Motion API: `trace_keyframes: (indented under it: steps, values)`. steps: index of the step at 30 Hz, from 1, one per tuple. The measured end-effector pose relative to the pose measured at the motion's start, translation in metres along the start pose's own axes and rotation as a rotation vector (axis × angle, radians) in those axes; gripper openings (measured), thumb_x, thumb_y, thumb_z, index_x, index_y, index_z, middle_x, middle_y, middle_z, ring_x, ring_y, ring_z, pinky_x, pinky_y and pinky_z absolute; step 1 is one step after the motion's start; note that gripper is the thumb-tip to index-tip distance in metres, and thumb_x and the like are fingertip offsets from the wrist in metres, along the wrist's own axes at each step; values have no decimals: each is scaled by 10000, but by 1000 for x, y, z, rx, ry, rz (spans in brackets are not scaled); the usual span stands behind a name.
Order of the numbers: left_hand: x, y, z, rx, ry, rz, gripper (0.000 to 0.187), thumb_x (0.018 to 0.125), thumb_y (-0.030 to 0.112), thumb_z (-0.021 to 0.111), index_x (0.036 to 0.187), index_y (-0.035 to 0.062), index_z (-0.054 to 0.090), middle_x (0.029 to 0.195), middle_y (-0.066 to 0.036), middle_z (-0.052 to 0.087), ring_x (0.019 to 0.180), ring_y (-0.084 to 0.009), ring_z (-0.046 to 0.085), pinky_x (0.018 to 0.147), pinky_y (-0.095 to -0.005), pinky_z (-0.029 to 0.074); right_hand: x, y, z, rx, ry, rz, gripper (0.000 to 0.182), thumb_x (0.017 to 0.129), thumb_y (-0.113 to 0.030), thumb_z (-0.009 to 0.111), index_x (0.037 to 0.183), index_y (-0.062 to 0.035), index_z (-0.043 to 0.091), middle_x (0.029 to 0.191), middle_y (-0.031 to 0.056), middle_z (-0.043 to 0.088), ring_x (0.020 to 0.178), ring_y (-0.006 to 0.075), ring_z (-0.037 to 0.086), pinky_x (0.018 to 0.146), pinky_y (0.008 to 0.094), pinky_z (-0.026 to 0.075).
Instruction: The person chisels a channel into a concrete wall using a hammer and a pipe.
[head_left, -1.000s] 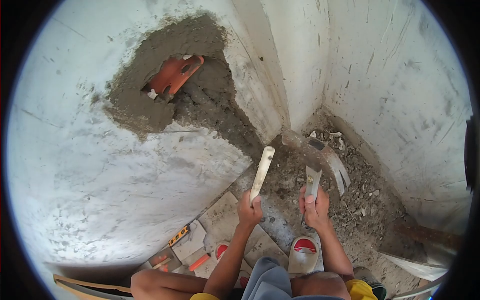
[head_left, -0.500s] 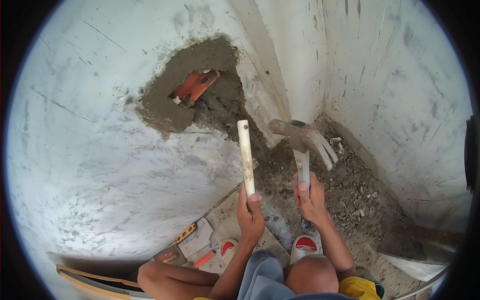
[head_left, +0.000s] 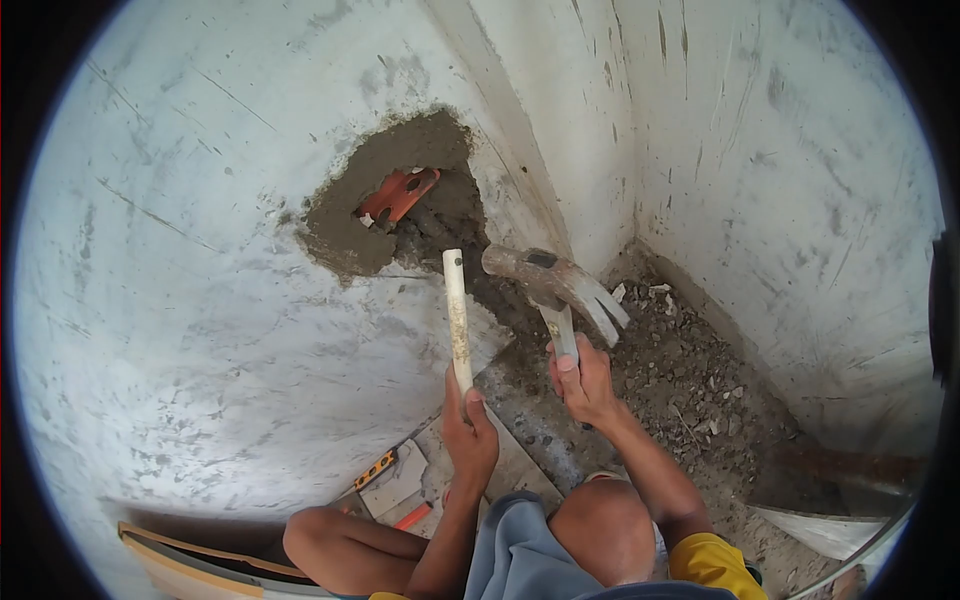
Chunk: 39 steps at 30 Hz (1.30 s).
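My left hand (head_left: 470, 435) is wrapped round the lower end of a white, dirt-stained tube (head_left: 458, 320), which points up toward the wall. A claw hammer (head_left: 560, 280) is held by its handle in my right hand (head_left: 588, 383), its head raised just right of the tube's upper end and its claw pointing right; the two do not touch. Above them, a patch of wet grey mortar (head_left: 350, 225) surrounds a hole in the wall, where an orange-red box with round openings (head_left: 400, 197) sits tilted.
Rubble and dirt (head_left: 690, 375) lie along the wall corner. On the floor by my left knee are a yellow level (head_left: 375, 469), broken tile pieces (head_left: 398, 480) and a red object (head_left: 412, 516). A wooden-edged panel (head_left: 190, 562) stands lower left, a pale container (head_left: 825, 530) lower right.
The view has shifted, and both hands appear farther left and slightly higher. The hammer head is nearer the tube's upper end. Both hands keep their hold.
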<state>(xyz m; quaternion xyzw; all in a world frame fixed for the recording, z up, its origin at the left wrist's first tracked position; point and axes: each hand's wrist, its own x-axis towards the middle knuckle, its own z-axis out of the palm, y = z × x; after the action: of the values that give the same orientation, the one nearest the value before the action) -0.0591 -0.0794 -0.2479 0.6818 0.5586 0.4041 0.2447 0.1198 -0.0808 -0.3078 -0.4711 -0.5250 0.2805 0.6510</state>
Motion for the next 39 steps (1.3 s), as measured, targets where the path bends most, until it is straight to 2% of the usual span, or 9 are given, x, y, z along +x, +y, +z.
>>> trace_keyframes:
  steps: [7, 10, 13, 19, 21, 30, 32, 37, 39]
  values:
    - [7, -43, -2, 123, 36, 158, 432, 1019, 122, 462, 1423, -34, 454, 1013, -171, 624, 855, -221, 600, 764, -321, 481, -3, 32, 62, 455, 188, -322, 488, 1023, -456, 411, 986, 13, 539, 595, 58, 553, 518, 174, 574, 448, 304, 415]
    - [7, -47, -4, 109, 16, 140, 429, 996, 72, 456, 1409, -45, 458, 1102, -252, 649, 914, -306, 667, 816, -364, 508, 10, 33, 53, -66, 117, -1, 432, 1007, -386, 497, 941, 36, 566, 623, 202, 544, 544, 416, 575, 527, 461, 445]
    - [19, -50, -9, 111, 13, 130, 427, 1001, 84, 451, 1408, -46, 460, 1017, -230, 659, 830, -300, 659, 765, -366, 509, -2, 39, 48, 87, 98, 12, 409, 1013, -391, 462, 907, 0, 522, 583, 58, 527, 518, 233, 563, 476, 375, 407]
    - [23, -63, -10, 153, 28, 199, 432, 1009, 117, 455, 1408, -48, 462, 910, -204, 654, 744, -291, 637, 710, -374, 503, -7, 48, 75, -105, 213, -339, 340, 1007, -327, 487, 898, -8, 529, 599, 99, 530, 529, 241, 561, 501, 377, 406]
    - [21, -68, -8, 133, 19, 213, 432, 1009, 120, 458, 1407, -48, 464, 912, -207, 653, 745, -295, 638, 712, -376, 504, 2, 35, 67, -70, 129, -102, 335, 1002, -332, 493, 878, -24, 539, 610, 86, 539, 538, 218, 559, 506, 358, 406]
    - [28, -73, -14, 172, 29, 198, 436, 999, 104, 466, 1399, -70, 465, 936, -218, 662, 726, -266, 626, 694, -350, 505, -6, 31, 69, 428, 191, -285, 407, 998, -352, 511, 926, 48, 537, 627, 211, 557, 568, 407, 586, 562, 459, 461]
    - [30, -77, -11, 87, 36, 220, 440, 1004, 117, 468, 1411, -52, 464, 878, -185, 652, 719, -250, 617, 688, -350, 501, 10, 25, 61, -154, 45, 93, 442, 994, -381, 523, 922, 54, 550, 633, 208, 571, 584, 387, 617, 562, 455, 466]
    - [26, -64, -13, 88, 25, 194, 447, 1017, 139, 462, 1434, -23, 455, 818, -129, 623, 695, -210, 599, 662, -332, 489, -10, 16, 36, -137, 30, 101, 381, 975, -254, 543, 1157, 79, 570, 779, 287, 638, 738, 495, 642, 654, 471, 512]
    - [23, -57, -9, 90, 46, 230, 446, 1022, 146, 460, 1438, -16, 454, 809, -107, 618, 680, -191, 587, 649, -321, 483, -11, 13, 32, -130, 101, 1, 505, 998, -438, 487, 995, 60, 572, 626, 136, 571, 555, 299, 615, 546, 408, 467]
